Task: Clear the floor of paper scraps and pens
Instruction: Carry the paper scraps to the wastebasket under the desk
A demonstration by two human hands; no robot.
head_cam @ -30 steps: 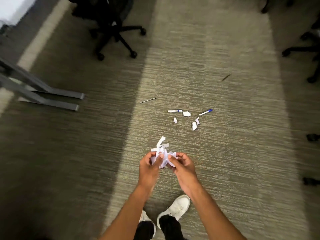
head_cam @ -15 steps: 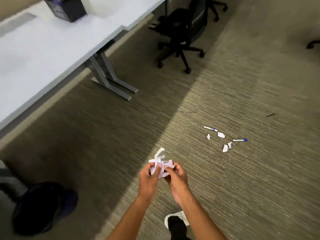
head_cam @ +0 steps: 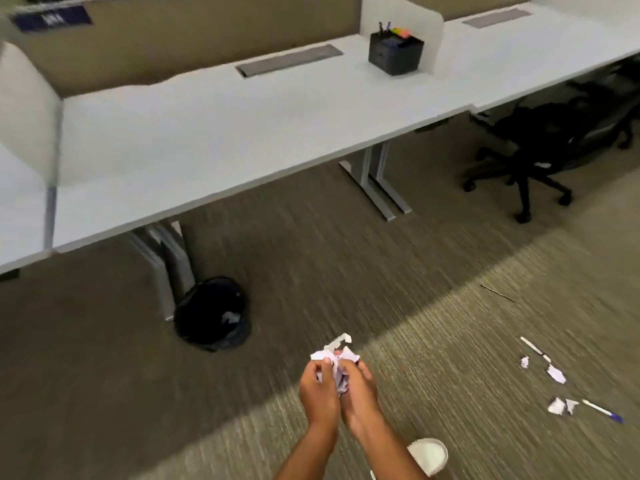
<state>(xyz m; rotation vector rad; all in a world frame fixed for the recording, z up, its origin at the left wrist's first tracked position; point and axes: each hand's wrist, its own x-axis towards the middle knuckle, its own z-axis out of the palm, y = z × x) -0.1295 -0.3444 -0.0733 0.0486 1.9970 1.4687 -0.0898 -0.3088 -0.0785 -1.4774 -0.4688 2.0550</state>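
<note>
Both hands meet low in the middle of the view, each grip curled round one wad of paper scraps (head_cam: 334,365). The left hand (head_cam: 318,393) pinches the wad from its left side, the right hand (head_cam: 358,396) from the right, fingers bent over the crumpled white paper so that only its top and a torn strip stick out above the fingertips.

Just below and right of the hands, a white shoe (head_cam: 428,455) stands on the carpeted floor (head_cam: 450,323).

Further right of the grip, well apart from it, loose scraps (head_cam: 557,375) lie on the floor, with a white pen (head_cam: 535,348) above them and a blue-capped pen (head_cam: 602,411) to the lower right beside two more small scraps (head_cam: 562,406). A thin dark stick, possibly another pen (head_cam: 497,293), lies up and right of these; blur leaves it uncertain.

Up and left of the hands stands a black wastebasket (head_cam: 213,313) with a dark liner, next to a leg of the counter (head_cam: 207,133). The long white counter runs across the view beyond the hands and carries a black organiser (head_cam: 396,53) holding pens and coloured notes. A black office chair (head_cam: 530,147) sits far to the upper right, tucked under the counter edge.
</note>
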